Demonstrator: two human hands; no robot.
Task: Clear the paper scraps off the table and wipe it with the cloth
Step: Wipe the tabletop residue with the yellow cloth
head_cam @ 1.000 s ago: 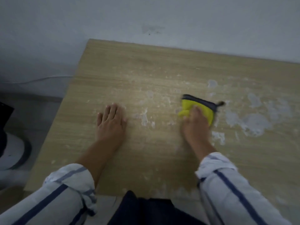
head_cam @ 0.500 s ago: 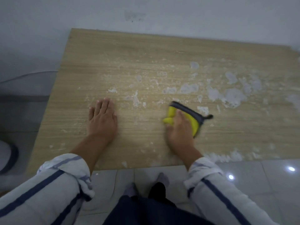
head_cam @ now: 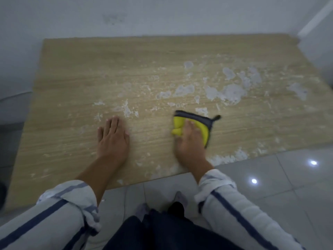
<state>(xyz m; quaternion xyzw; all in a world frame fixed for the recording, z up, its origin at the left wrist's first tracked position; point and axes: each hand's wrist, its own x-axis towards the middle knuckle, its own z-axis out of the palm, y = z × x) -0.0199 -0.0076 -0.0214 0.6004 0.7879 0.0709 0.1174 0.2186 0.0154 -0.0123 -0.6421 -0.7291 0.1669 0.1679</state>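
A yellow cloth [head_cam: 202, 126] with a dark grey edge and a small loop lies on the wooden table [head_cam: 90, 73]. My right hand [head_cam: 189, 143] presses down on the cloth near the table's front edge and covers its near half. My left hand [head_cam: 112, 136] rests flat on the tabletop to the left, fingers together, holding nothing. White paper scraps [head_cam: 232, 92] and smears are stuck across the middle and right of the table. More scraps [head_cam: 228, 157] lie bunched along the front edge right of my right wrist.
A pale wall [head_cam: 162, 13] runs along the table's far edge, and a wall corner [head_cam: 317, 24] stands at the far right. Glossy grey floor tiles [head_cam: 270, 177] lie in front of the table. My dark trousers [head_cam: 162, 231] show at the bottom.
My right hand drew the cloth toward the front edge, then barely moved. The view pulled back and tilted down, showing the front edge and floor. My left hand stayed flat in place.
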